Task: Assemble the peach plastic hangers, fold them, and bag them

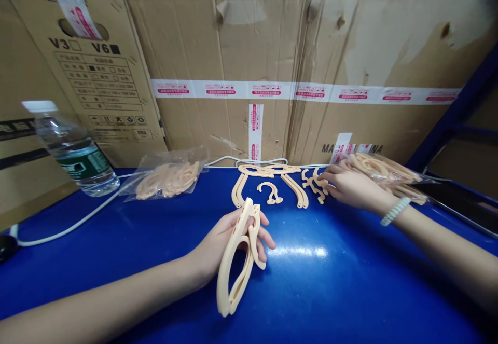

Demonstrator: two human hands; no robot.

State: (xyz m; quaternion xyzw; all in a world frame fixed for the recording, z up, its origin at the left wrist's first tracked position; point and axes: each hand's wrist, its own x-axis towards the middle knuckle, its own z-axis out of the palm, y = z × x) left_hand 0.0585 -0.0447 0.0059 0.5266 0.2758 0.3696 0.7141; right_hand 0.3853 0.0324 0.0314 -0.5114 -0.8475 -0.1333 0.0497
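Note:
My left hand [229, 237] is closed around a beige plastic folding clothes hanger [223, 281], held tilted above the table, its arms folded together. My right hand [352, 188] is at the far right of the table, its bent fingertips on a group of small branched beige plastic pieces [313, 184]; it seems to pinch one of them, though the fingers partly hide it. Between the hands lie a loose hanger hook [269, 192] and two pairs of curved hanger arms [239, 191]. Behind these are flat, pointed beige hanger parts [252, 170].
Clear bags of beige parts lie at the left [169, 180] and behind my right hand [383, 170]. A water bottle [78, 152] stands left on the blue table [330, 292]. A white cable [78, 235] crosses the left side. Cardboard boxes [218, 53] wall the back; a dark flat device [462, 204] lies right.

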